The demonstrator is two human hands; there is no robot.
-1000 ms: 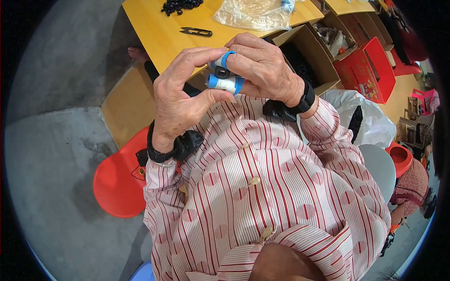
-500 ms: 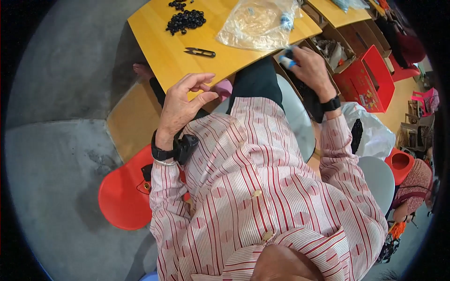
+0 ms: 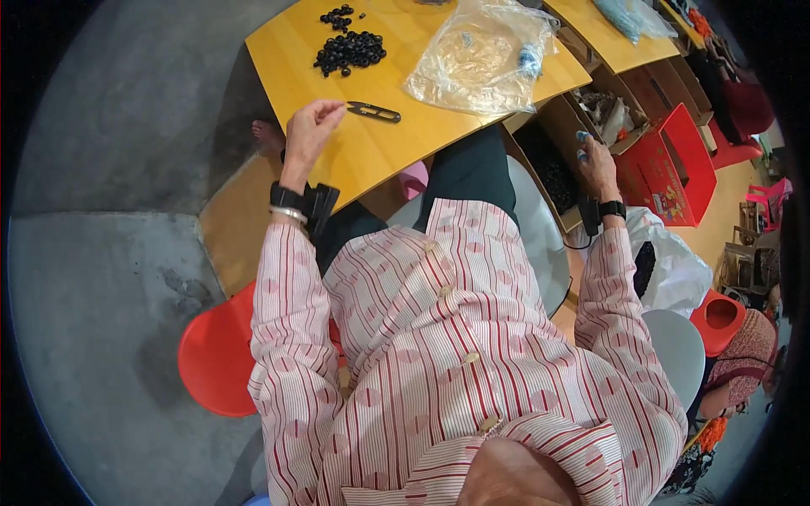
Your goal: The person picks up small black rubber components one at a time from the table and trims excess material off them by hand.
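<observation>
My left hand (image 3: 310, 139) is over the left part of the yellow table, its thumb and fingertips pressed together. They are right by the pointed end of black thread snips (image 3: 374, 111), and whether they touch them or pinch something small I cannot make out. Behind the snips lies a pile of small black ring-like pieces (image 3: 350, 52). My right hand (image 3: 597, 169) is lower, to the right of the table, at the edge of an open cardboard box (image 3: 540, 160) with black pieces inside. Blue and white wraps show on two of its fingers, which are apart; I see nothing held.
A clear plastic bag (image 3: 464, 63) covers the right part of the yellow table (image 3: 287, 51). Beyond my right hand stand a red box (image 3: 675, 169) and a white plastic bag (image 3: 675, 261). A red chair (image 3: 215, 358) is at my left, and a bare foot (image 3: 266, 132) shows past the table edge.
My left hand has moved forward over the table to the snips, its fingers drawing together. My right hand has swung right and away from the table edge to the box. The view has shifted slightly.
</observation>
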